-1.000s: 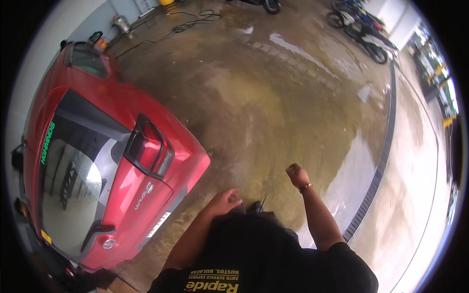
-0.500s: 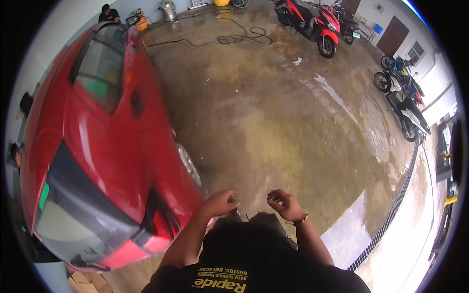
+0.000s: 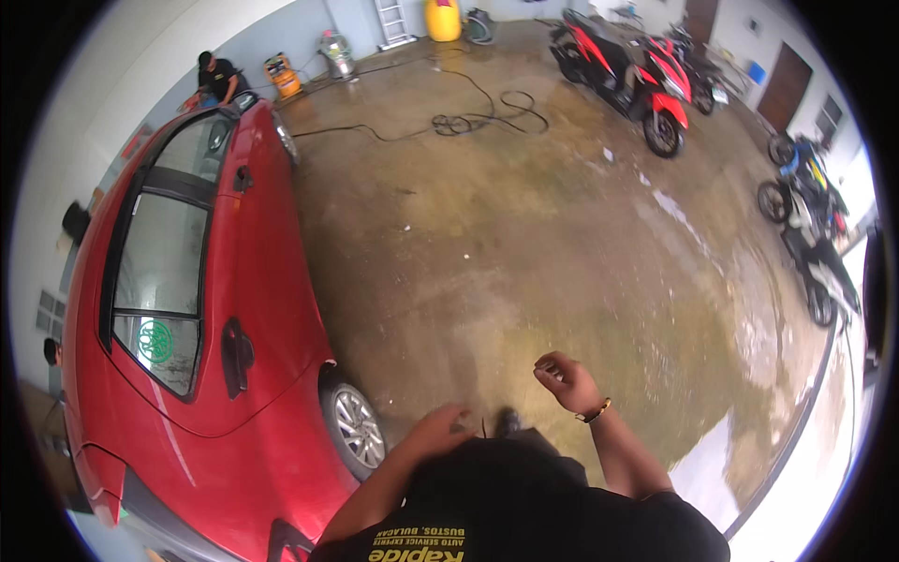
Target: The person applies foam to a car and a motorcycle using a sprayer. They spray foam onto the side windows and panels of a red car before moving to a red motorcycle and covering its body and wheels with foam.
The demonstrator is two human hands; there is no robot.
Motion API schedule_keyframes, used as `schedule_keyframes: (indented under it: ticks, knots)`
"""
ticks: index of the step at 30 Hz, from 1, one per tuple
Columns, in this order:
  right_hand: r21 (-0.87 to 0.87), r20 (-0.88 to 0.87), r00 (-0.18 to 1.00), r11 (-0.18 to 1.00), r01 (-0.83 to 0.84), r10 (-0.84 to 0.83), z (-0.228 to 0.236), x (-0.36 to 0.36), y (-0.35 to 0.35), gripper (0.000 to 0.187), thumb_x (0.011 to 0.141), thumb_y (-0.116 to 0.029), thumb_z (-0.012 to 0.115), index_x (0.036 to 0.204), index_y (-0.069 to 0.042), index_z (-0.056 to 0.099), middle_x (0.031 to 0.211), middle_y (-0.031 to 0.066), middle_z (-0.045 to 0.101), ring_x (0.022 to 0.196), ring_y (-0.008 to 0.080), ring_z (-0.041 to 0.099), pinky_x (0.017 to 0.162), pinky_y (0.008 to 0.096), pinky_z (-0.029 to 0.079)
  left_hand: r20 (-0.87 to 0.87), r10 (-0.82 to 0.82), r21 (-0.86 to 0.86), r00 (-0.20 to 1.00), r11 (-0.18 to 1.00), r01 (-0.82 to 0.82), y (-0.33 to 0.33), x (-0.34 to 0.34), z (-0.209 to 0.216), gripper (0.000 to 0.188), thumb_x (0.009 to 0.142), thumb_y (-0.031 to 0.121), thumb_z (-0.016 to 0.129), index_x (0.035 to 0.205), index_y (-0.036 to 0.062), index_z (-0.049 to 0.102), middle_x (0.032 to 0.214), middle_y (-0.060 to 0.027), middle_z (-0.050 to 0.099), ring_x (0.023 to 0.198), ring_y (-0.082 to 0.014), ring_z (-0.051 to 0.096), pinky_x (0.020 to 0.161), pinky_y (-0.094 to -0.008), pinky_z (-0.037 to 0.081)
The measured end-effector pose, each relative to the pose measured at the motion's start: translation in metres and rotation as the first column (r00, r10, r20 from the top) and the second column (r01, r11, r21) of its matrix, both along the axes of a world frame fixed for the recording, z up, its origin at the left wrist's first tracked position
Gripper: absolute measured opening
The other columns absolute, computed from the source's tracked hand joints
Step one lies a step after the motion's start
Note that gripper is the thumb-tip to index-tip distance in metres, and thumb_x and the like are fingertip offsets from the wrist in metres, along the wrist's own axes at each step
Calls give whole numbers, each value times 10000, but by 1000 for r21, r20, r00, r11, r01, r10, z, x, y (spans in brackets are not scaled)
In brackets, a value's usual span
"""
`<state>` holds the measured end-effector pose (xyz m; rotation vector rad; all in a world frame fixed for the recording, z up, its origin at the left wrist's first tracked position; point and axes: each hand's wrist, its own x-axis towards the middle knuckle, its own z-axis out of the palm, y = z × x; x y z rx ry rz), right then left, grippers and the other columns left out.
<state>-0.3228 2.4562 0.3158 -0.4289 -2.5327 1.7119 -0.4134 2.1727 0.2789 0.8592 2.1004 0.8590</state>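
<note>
From my station, through the head camera, I have both bare hands low in view, held in front of a black shirt (image 3: pixel 552 506) and above a wet, brownish floor (image 3: pixel 524 281). My left hand (image 3: pixel 438 433) is blurred, its fingers pointing inward across the body; I cannot tell whether that grip is released or clenched. My right hand (image 3: pixel 569 384) is raised farther out, a bracelet (image 3: pixel 596 412) around its wrist, and its grip looks released, the fingers loosely curled with a gap toward the thumb. A dark shoe (image 3: pixel 508 421) shows on the floor between the two hands. The red car (image 3: pixel 267 318) fills the left side, well apart from my right hand; its silver-spoked wheel (image 3: pixel 357 426) lies just to the left of my left forearm. I can make out a round green sticker (image 3: pixel 154 341) on the rear side window and a dark door handle (image 3: pixel 237 356) beside it. At the car's far end a co-worker in dark clothing (image 3: pixel 223 82) leans near an orange machine (image 3: pixel 283 77). Beyond, a black hose (image 3: pixel 459 124) loops over the floor, and a red scooter (image 3: pixel 671 73) stands upright to its right.
</note>
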Motion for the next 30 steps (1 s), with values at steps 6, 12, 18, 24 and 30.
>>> schedule_keyframes:
  ticks: [6,12,18,24,30]
  knots:
    - [195,-176,952,956,-217,252,34,-173,88,204,852,-172,637,985,-27,584,803,103,643,717,189,627,658,300,493,-199,231,-218,952,937,-273,-6,-74,-41,532,806,418,642,1166,35,566,1163,-177,581,1048,-321,574,913,-388,446]
    - [205,33,903,882,-425,428,-6,-307,116,241,861,-251,628,1024,-80,583,663,76,599,536,197,569,526,317,441,46,409,-497,911,801,-334,28,-197,-112,545,794,432,637,1182,56,560,1135,-182,596,1057,-344,565,913,-409,445]
    - [-267,145,798,799,-538,585,-8,-400,164,302,908,-258,574,1145,-71,583,972,113,601,932,204,572,822,324,445,-162,-21,-508,987,859,-65,150,-440,-78,497,793,394,624,1155,57,569,1107,-194,602,1037,-356,573,893,-431,457]
    - [-415,-261,590,463,-783,764,9,-527,237,432,952,-240,491,1310,-3,440,1357,161,436,1293,283,373,1056,373,292,-347,70,-208,935,967,-149,287,-681,-40,438,834,348,598,1138,35,564,1038,-194,621,984,-357,592,860,-430,476]
    - [-393,-389,470,319,-862,792,31,-707,321,481,926,-247,534,1315,15,428,1367,185,422,1283,309,385,1056,381,288,-178,544,-132,820,812,-568,317,-809,-141,378,877,272,554,1167,30,549,1028,-205,623,949,-360,601,817,-394,478]
